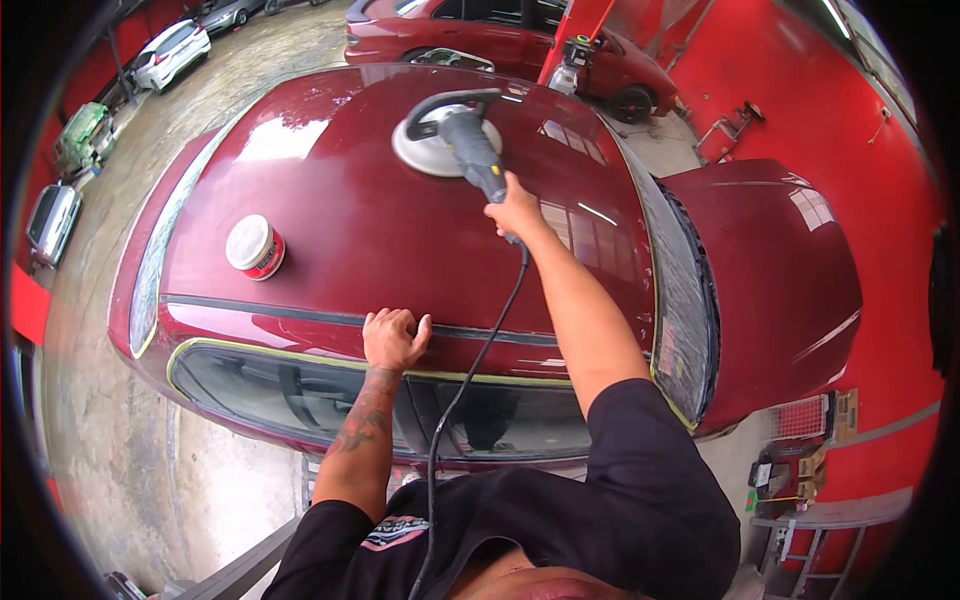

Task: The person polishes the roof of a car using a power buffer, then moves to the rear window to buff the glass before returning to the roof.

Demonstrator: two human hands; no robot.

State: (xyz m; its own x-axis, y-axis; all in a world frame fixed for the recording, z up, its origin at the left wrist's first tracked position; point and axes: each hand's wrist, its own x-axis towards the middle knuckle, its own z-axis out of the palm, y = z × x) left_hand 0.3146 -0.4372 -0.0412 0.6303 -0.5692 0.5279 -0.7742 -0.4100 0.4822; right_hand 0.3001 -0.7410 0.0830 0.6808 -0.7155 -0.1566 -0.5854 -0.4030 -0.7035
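My right hand (517, 208) is wrapped round the rear handle of a grey car polisher (470, 145). Its round white pad (425, 155) lies against the dark red car roof (370, 220), toward the far side. A black power cord (480, 355) runs from the tool back across the roof and over my shirt. Along the near roof edge, by the black trim strip, rests my left hand (395, 340), holding no tool, its thumb apart and its fingers bent over the edge. A tub with a white lid and red label (257, 247) stands on the roof to the left.
Yellow-green masking tape (270, 352) borders the side windows, and the windscreen (683, 290) is covered with clear film. Another red car (500, 30) is parked beyond the roof. A ladder (820, 555) and boxes (808, 470) are at the lower right.
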